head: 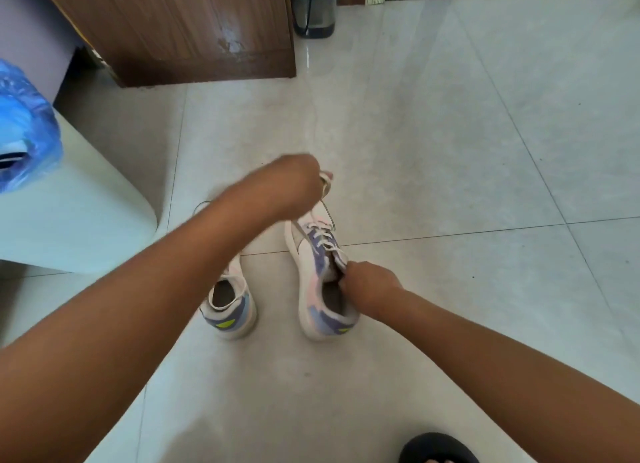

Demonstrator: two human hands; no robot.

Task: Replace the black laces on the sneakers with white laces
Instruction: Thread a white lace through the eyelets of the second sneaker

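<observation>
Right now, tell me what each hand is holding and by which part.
Left hand pinches the white lace by its free end, pulled upward. Right hand grips the white-and-purple sneaker at its collar.

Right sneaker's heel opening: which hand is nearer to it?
Right. The right hand grips the tongue at the opening of the right sneaker. The left hand is farther off, above the toe, pulling a white lace.

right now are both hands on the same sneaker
Yes, the left hand pulls a white lace above the right-side sneaker, while the right hand grips that sneaker's collar.
</observation>
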